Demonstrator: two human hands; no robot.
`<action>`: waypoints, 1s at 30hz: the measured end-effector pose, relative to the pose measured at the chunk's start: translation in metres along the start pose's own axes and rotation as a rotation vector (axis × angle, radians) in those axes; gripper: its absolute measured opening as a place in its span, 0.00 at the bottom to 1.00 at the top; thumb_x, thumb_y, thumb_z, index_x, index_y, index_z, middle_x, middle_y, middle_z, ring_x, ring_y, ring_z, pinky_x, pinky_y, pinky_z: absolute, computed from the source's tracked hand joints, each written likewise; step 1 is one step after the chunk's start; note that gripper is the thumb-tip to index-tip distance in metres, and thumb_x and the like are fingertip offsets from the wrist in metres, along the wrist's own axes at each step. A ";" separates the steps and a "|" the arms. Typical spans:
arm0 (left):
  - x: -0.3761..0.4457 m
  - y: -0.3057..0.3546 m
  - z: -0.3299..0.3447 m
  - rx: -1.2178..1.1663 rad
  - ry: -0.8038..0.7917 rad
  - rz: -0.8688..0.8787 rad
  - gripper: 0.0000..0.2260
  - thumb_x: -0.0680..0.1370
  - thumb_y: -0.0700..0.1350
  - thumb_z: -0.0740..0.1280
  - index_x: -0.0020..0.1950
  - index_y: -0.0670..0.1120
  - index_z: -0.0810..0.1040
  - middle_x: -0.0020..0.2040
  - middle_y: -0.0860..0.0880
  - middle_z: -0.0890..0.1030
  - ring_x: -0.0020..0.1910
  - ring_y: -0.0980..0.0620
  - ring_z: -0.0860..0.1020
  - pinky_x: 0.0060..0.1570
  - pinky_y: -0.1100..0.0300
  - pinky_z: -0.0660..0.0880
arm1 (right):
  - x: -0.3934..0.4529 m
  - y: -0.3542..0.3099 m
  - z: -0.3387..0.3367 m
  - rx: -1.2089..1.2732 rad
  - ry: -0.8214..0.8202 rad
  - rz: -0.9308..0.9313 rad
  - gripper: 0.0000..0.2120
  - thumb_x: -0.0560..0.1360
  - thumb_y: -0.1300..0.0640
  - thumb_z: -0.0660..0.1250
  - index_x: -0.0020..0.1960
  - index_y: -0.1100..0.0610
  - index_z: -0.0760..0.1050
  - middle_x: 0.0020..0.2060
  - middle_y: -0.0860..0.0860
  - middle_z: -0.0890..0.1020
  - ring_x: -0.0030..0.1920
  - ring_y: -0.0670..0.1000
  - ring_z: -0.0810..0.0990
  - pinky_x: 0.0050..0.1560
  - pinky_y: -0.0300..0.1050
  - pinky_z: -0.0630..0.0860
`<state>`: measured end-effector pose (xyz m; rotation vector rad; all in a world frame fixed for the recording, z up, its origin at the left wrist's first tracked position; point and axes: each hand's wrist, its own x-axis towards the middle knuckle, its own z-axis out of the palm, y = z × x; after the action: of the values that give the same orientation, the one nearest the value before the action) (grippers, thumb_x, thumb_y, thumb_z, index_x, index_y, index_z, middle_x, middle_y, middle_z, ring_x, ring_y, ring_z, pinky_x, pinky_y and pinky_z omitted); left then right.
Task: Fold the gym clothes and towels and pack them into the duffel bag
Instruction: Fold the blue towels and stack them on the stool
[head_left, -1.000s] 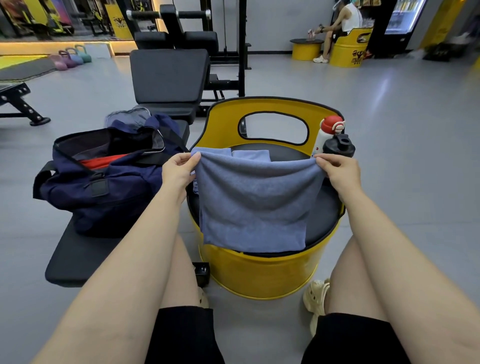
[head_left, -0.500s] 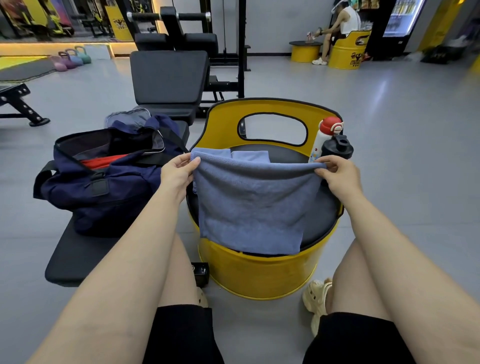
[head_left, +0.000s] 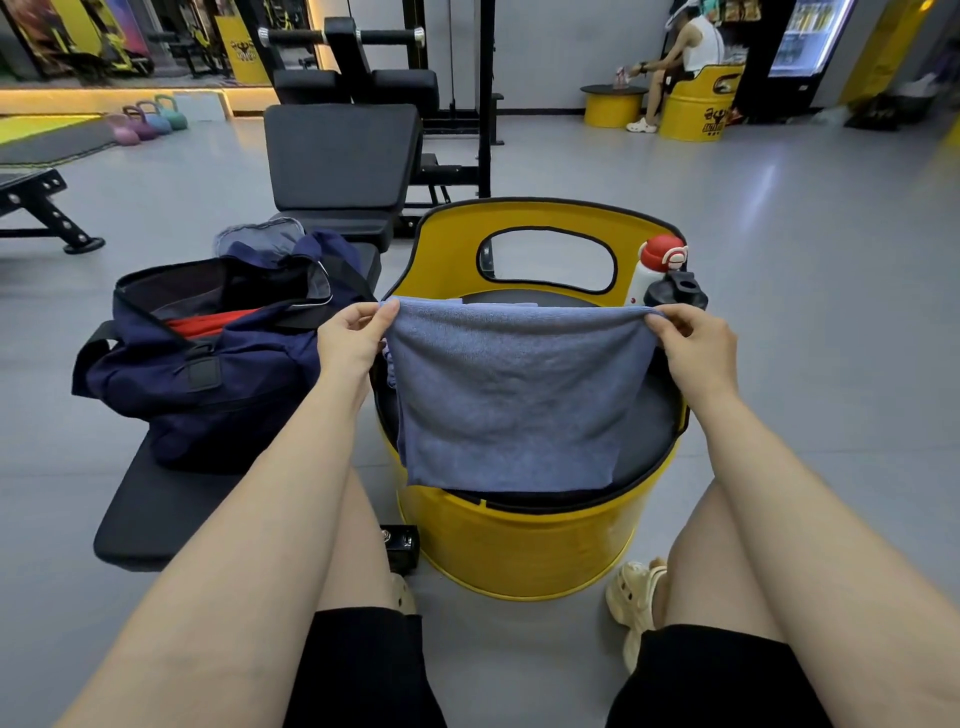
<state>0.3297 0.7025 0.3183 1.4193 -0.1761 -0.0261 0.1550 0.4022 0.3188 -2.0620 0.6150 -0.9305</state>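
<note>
A blue-grey towel (head_left: 511, 400) hangs stretched between two hands over a yellow drum seat (head_left: 524, 545), its lower edge draped on the seat's black cushion (head_left: 649, 441). The left hand (head_left: 350, 340) pinches the towel's upper left corner between thumb and fingers, and the right hand (head_left: 693, 340) pinches the upper right corner the same way, so each grip is closed on the cloth. Behind the towel, more blue fabric lies on the cushion (only a strip of it shows). At the seat's right rear rim stand a white bottle with a red cap (head_left: 654, 265) and, just beside it, a black bottle (head_left: 675, 291). To the left of the seat a navy duffel bag (head_left: 208, 374) sits open on a black padded counter (head_left: 156, 514), with something red (head_left: 213, 325) visible inside and a grey garment (head_left: 260, 236) lying just behind the bag. Beyond the seat the grey floor (head_left: 779, 218) runs back to a black weight machine (head_left: 363, 93), a row of pastel kettlebells (head_left: 148, 119) far left of it, and another person (head_left: 680, 62) sitting on a second yellow drum by a lit drinks fridge (head_left: 800, 36). The wearer's bare knees, black shorts and cream clogs (head_left: 636, 597) flank the seat.
</note>
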 end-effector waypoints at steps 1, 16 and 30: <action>-0.001 0.001 0.000 -0.009 -0.005 0.002 0.02 0.74 0.42 0.72 0.42 0.46 0.80 0.41 0.46 0.80 0.45 0.49 0.76 0.52 0.54 0.73 | 0.000 0.000 -0.001 0.002 0.002 -0.002 0.10 0.78 0.55 0.66 0.55 0.57 0.81 0.46 0.50 0.82 0.49 0.48 0.78 0.52 0.40 0.73; -0.007 0.010 0.003 -0.151 -0.110 0.004 0.09 0.78 0.32 0.62 0.55 0.40 0.77 0.43 0.51 0.82 0.46 0.56 0.79 0.48 0.66 0.75 | 0.000 0.004 -0.004 0.098 -0.028 -0.008 0.05 0.75 0.61 0.70 0.50 0.55 0.80 0.44 0.51 0.82 0.48 0.50 0.80 0.52 0.43 0.78; -0.005 0.004 0.000 -0.117 -0.082 -0.223 0.02 0.78 0.44 0.67 0.47 0.47 0.78 0.48 0.50 0.81 0.50 0.54 0.78 0.49 0.61 0.76 | -0.001 0.000 -0.001 0.232 -0.023 0.009 0.03 0.76 0.59 0.69 0.49 0.56 0.80 0.45 0.51 0.82 0.47 0.46 0.80 0.52 0.37 0.76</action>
<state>0.3247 0.7038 0.3217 1.3161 -0.0815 -0.2745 0.1532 0.4025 0.3192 -1.8590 0.4802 -0.9265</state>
